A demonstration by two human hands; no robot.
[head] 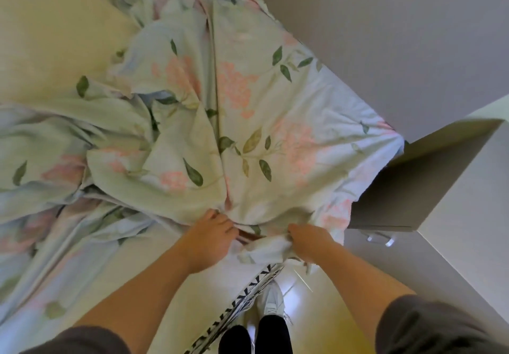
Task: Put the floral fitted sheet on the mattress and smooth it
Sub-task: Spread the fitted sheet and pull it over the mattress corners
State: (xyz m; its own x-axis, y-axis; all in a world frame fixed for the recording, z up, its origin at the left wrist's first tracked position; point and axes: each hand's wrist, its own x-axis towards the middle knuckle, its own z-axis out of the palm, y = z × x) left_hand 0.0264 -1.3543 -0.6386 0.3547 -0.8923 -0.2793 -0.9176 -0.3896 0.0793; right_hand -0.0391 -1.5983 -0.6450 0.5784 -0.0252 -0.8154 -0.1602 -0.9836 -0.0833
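I have the floral fitted sheet (248, 138) by its near hem, at the side of the mattress (55, 36) where I stand. The step in hand, as I judge it, is drawing this edge down over the side. To do it well I want both grips on the elastic hem itself rather than on loose cloth. I should pull toward me and downward with both hands together, then tuck the hem under the patterned side band (248, 295) before letting go — a one-sided tug would only drag the centre seam crooked. The corner beside the bedside cabinet (429, 166) looks gathered over the mattress corner already. The heap to my left needs spreading afterwards, with flat palms working from the middle outwards.

My left hand (212, 239) lies back-up at the hem, wrist straight, forearm reaching forward from low left. Its fingers are bent down into the cloth and close together, gripping the edge, though the tips are buried and I cannot see them. My right hand (309, 240) is just beside it, with a short run of hem between them — its fingers are curled round a bunched wad of fabric that hangs below the mattress edge. The sheet lies rumpled across the top, with bare cream mattress showing beyond it at the far left and by my left forearm.
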